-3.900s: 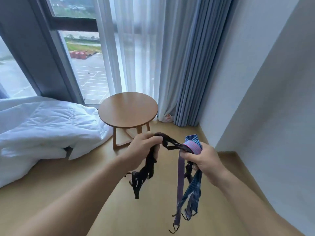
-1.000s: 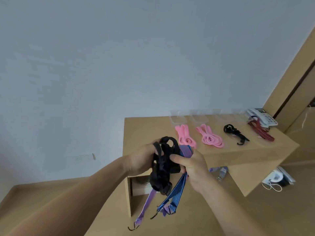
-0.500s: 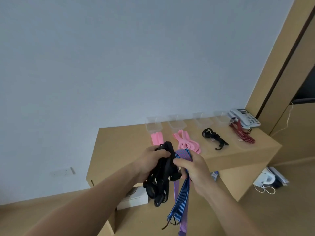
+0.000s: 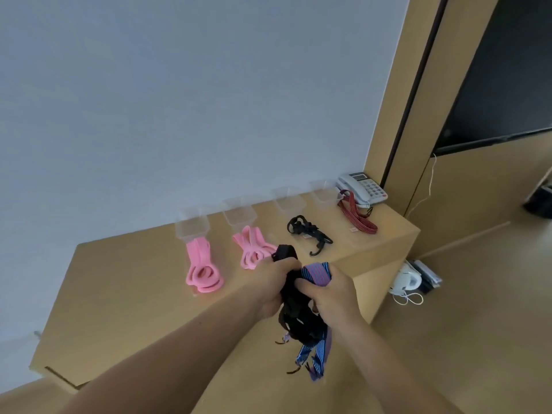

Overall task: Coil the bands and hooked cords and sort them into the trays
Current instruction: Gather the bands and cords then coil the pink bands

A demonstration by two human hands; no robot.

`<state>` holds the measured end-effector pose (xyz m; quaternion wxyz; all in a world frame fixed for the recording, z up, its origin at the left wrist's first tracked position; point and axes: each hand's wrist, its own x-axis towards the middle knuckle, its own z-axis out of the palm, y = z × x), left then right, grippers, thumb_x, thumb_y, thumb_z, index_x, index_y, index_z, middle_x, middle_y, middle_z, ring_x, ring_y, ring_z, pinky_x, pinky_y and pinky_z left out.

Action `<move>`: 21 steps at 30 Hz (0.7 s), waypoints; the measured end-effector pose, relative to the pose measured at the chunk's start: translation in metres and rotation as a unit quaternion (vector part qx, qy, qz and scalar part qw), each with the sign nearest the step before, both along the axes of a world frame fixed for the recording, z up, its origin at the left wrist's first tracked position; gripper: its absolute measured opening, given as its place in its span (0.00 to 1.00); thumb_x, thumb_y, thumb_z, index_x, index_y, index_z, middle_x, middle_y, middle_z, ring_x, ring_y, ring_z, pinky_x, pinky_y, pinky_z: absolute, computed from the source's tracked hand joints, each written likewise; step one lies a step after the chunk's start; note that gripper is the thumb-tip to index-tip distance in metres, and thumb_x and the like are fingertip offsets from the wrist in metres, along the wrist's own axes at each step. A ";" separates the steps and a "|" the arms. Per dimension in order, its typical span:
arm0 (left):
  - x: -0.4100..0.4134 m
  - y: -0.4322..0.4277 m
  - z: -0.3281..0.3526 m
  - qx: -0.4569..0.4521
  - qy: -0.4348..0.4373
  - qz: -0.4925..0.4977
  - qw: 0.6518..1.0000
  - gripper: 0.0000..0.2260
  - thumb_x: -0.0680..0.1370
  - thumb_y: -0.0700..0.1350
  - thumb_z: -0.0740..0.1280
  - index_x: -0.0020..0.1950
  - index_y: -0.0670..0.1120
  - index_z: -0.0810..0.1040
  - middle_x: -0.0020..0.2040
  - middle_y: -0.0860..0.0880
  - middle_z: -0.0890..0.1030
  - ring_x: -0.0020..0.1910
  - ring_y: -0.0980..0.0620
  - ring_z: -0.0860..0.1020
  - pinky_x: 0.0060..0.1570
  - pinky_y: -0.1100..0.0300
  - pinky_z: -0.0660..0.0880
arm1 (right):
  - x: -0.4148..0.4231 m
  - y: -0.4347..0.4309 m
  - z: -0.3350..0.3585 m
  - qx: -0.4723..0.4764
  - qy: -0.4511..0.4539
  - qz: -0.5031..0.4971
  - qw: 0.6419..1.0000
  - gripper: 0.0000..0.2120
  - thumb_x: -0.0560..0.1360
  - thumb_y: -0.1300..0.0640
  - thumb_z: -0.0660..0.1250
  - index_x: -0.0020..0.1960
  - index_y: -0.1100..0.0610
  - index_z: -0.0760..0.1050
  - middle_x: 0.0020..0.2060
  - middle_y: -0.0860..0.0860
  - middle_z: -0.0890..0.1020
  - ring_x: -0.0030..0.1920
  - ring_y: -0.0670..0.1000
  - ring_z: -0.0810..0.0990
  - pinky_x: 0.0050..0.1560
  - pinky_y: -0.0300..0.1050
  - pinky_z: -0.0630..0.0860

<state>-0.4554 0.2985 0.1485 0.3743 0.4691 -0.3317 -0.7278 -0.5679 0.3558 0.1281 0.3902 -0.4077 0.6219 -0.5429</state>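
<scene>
My left hand (image 4: pixel 270 286) grips a bundle of black hooked cord (image 4: pixel 298 321) above the front edge of the wooden desk (image 4: pixel 125 297). My right hand (image 4: pixel 330 294) holds blue and purple striped hooked cords (image 4: pixel 316 271), whose ends dangle below with their hooks. On the desk lie two pink band coils (image 4: pixel 203 268) (image 4: pixel 254 249), a black hooked cord (image 4: pixel 309 234) and a red striped cord (image 4: pixel 357 218). Several clear trays (image 4: pixel 192 227) stand in a row along the wall, one behind each pile.
A grey desk phone (image 4: pixel 363 188) sits at the desk's far right corner, touching the red cord. A white device with cables (image 4: pixel 407 283) lies on the floor right of the desk. A dark screen (image 4: pixel 504 85) hangs on the wooden panel at right.
The view turned from the window and round table to the desk and came closer. Both hands drew together, bunching the black cord between them.
</scene>
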 end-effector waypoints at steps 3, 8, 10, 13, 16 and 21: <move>-0.022 -0.030 -0.011 0.029 -0.026 0.002 0.999 0.07 0.75 0.35 0.67 0.52 0.36 0.74 0.44 0.39 0.77 0.37 0.43 0.79 0.36 0.52 0.80 | -0.026 -0.014 -0.007 0.010 0.013 -0.002 1.000 0.11 0.68 0.58 0.77 0.39 0.62 0.76 0.25 0.47 0.76 0.24 0.46 0.73 0.25 0.37 0.70; -0.055 -0.102 -0.034 0.061 -0.058 -0.005 0.996 0.10 0.76 0.37 0.68 0.55 0.36 0.73 0.45 0.37 0.80 0.35 0.42 0.83 0.29 0.53 0.80 | -0.081 -0.050 -0.021 0.038 0.005 -0.055 0.998 0.13 0.69 0.58 0.76 0.37 0.62 0.73 0.25 0.49 0.72 0.24 0.49 0.70 0.26 0.41 0.68; -0.069 -0.137 -0.045 0.065 -0.093 -0.018 0.993 0.09 0.75 0.37 0.69 0.53 0.37 0.73 0.46 0.37 0.80 0.37 0.40 0.82 0.28 0.52 0.80 | -0.102 -0.064 -0.027 0.064 0.019 -0.040 0.997 0.13 0.70 0.57 0.76 0.35 0.59 0.72 0.23 0.48 0.70 0.21 0.49 0.68 0.24 0.41 0.66; -0.091 -0.186 -0.067 0.078 -0.130 -0.008 0.988 0.08 0.74 0.37 0.71 0.50 0.38 0.74 0.46 0.36 0.81 0.39 0.39 0.83 0.30 0.49 0.81 | -0.131 -0.083 -0.034 0.099 0.037 -0.003 0.994 0.14 0.71 0.57 0.74 0.36 0.60 0.71 0.21 0.48 0.69 0.20 0.49 0.67 0.24 0.38 0.65; -0.114 -0.226 -0.091 0.105 -0.143 -0.008 0.984 0.09 0.74 0.38 0.71 0.50 0.40 0.74 0.48 0.37 0.81 0.44 0.37 0.82 0.32 0.48 0.82 | -0.155 -0.102 -0.039 0.132 0.036 0.015 0.990 0.14 0.71 0.58 0.74 0.39 0.65 0.72 0.22 0.49 0.69 0.21 0.49 0.67 0.24 0.38 0.65; -0.143 -0.276 -0.122 0.117 -0.170 -0.014 0.978 0.08 0.75 0.40 0.71 0.51 0.42 0.74 0.47 0.40 0.81 0.45 0.41 0.81 0.38 0.49 0.80 | -0.182 -0.136 -0.049 0.167 0.036 0.043 0.984 0.15 0.71 0.58 0.74 0.44 0.69 0.72 0.23 0.48 0.69 0.22 0.50 0.67 0.24 0.38 0.65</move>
